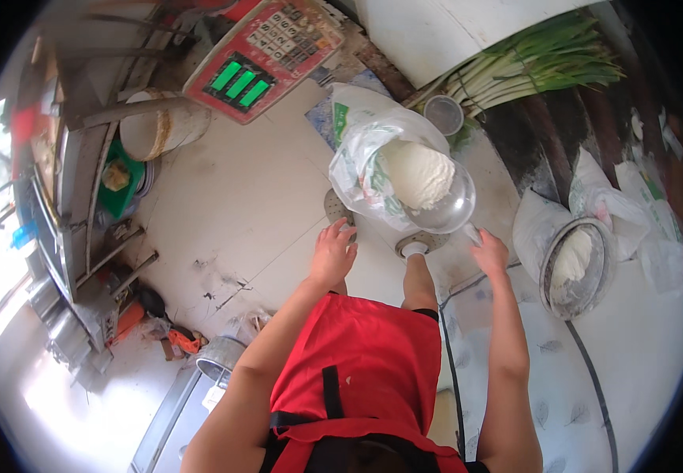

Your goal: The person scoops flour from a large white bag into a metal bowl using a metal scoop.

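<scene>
My right hand (491,253) grips the handle of a clear plastic dipper (459,204). White flour (421,174) is heaped in the dipper, which overlaps the mouth of a white plastic flour sack (356,168). Where the flour in the dipper ends and any flour in the sack begins is hard to tell. Left of the sack's lower edge, my left hand (332,254) hovers over the floor with fingers apart and nothing in it. A red apron (359,349) covers my front, and my feet stand close below the sack.
A red digital scale (264,56) stands at upper left, near a white bucket (164,124). Green onions (530,68) lie at upper right beside a small clear tub (443,114). To the right, a round container (575,269) holds white flour, with more sacks (604,189) behind it.
</scene>
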`<action>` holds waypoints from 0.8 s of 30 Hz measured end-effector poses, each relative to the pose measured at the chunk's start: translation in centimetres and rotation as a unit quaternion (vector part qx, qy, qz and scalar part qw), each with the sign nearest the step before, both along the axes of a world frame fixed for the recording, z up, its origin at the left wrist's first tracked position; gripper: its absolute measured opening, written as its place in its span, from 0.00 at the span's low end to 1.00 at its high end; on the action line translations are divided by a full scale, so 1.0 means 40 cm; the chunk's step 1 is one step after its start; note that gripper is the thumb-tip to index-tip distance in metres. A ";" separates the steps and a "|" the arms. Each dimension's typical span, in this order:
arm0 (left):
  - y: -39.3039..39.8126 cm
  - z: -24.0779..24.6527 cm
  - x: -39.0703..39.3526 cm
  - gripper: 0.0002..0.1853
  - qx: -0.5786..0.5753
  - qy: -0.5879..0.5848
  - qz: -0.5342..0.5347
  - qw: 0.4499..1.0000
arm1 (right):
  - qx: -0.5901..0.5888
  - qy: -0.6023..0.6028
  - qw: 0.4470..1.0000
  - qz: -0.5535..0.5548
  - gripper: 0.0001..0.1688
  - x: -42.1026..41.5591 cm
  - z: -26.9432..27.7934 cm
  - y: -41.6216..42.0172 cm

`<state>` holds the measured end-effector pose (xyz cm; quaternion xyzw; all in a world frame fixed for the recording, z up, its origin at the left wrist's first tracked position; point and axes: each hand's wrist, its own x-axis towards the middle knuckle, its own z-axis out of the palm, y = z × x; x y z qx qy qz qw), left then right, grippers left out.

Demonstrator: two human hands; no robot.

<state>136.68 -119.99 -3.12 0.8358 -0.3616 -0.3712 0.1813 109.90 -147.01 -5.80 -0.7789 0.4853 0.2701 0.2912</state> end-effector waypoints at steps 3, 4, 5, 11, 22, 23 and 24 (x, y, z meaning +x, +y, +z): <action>-0.004 0.005 -0.006 0.19 -0.001 0.006 0.000 1.000 | -0.011 0.006 1.000 0.007 0.12 -0.037 0.017 -0.002; -0.004 0.007 -0.007 0.19 0.001 0.009 0.001 1.000 | -0.014 0.002 1.000 0.010 0.12 -0.047 0.022 0.000; -0.005 0.010 -0.009 0.19 0.004 0.012 0.001 1.000 | -0.017 -0.002 1.000 0.013 0.13 -0.055 0.026 0.001; -0.018 0.019 -0.031 0.19 0.003 0.013 -0.001 1.000 | -0.019 0.001 1.000 -0.006 0.13 -0.110 0.058 0.025; -0.016 0.009 -0.048 0.19 -0.010 -0.001 -0.042 0.999 | 0.002 -0.076 0.992 -0.096 0.15 -0.161 0.080 0.115; -0.004 -0.007 -0.041 0.19 -0.002 -0.019 -0.061 0.998 | 0.011 -0.090 0.991 -0.103 0.15 -0.149 0.088 0.124; 0.004 -0.021 -0.040 0.19 0.003 -0.031 -0.082 0.996 | 0.017 -0.098 0.989 -0.111 0.15 -0.143 0.098 0.134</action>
